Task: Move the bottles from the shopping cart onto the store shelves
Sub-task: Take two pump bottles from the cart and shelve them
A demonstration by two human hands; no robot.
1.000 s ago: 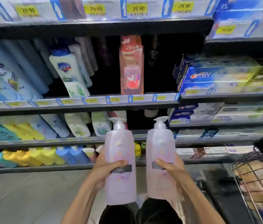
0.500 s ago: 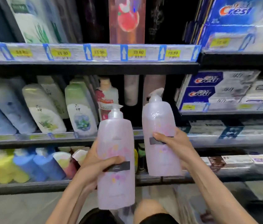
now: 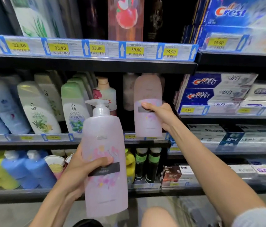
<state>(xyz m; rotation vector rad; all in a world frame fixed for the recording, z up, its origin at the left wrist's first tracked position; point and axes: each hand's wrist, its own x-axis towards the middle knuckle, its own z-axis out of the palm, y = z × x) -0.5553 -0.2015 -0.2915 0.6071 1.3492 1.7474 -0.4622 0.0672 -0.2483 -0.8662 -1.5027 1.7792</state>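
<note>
I hold two pink pump bottles with dark label strips. My left hand [image 3: 86, 169] grips the near bottle [image 3: 105, 161] upright in front of the lower shelves. My right hand [image 3: 160, 113] grips the second bottle [image 3: 147, 99] and has it in the dark gap of the middle shelf [image 3: 80, 141], its base at the shelf's front edge and its pump top hidden under the shelf above. Another pale pink bottle [image 3: 128, 92] stands deeper in that gap. The shopping cart is out of view.
White and green bottles [image 3: 73, 108] and a red-flowered bottle [image 3: 105, 94] fill the middle shelf left of the gap. Toothpaste boxes [image 3: 210, 92] stack on the right. Yellow and blue bottles [image 3: 22, 169] and dark tubes [image 3: 145, 164] sit below. The price rail [image 3: 96, 49] runs above.
I have come closer to the shelves. My right hand moved its bottle up and forward into the middle shelf gap. My left hand keeps its bottle about where it was.
</note>
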